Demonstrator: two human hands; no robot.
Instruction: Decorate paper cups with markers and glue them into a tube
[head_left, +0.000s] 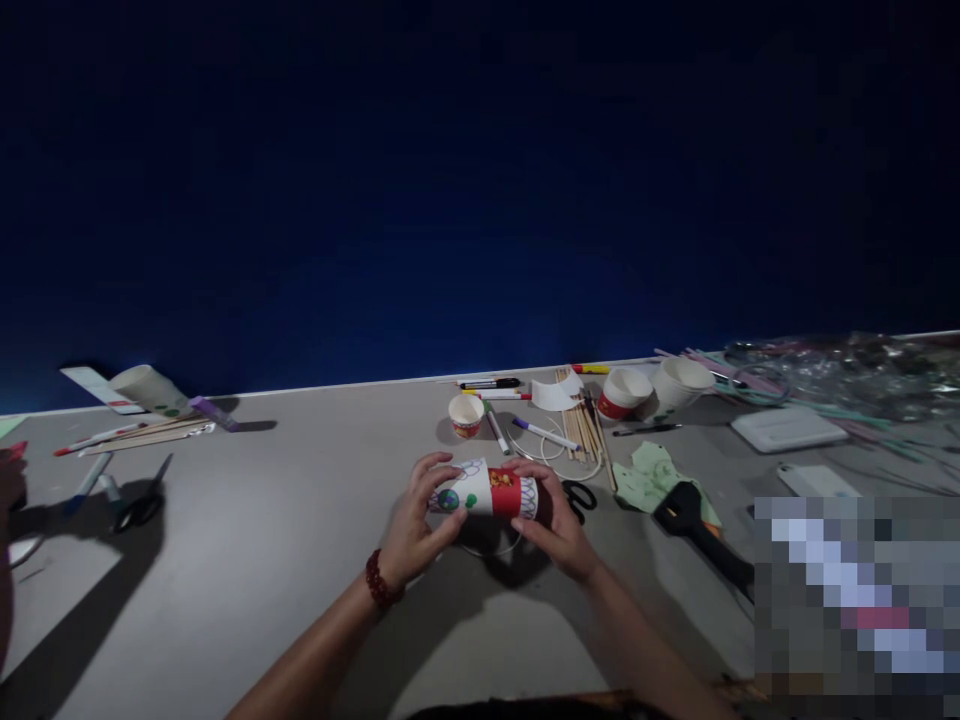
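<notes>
The paper tube (486, 490) is pointing left to right over the surface (277, 540). Left hand (409, 527) and right hand (564, 528) are each holding an end — fingers (447, 534) curling close round it.

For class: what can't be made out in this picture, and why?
All head view:
Held paper cups: left end partly covered by left hand.
Scissors beside right hand: blades hidden behind it.
Clear plastic: cut off by right edge.
Lower right: contents lost under pixelated patch.
</notes>
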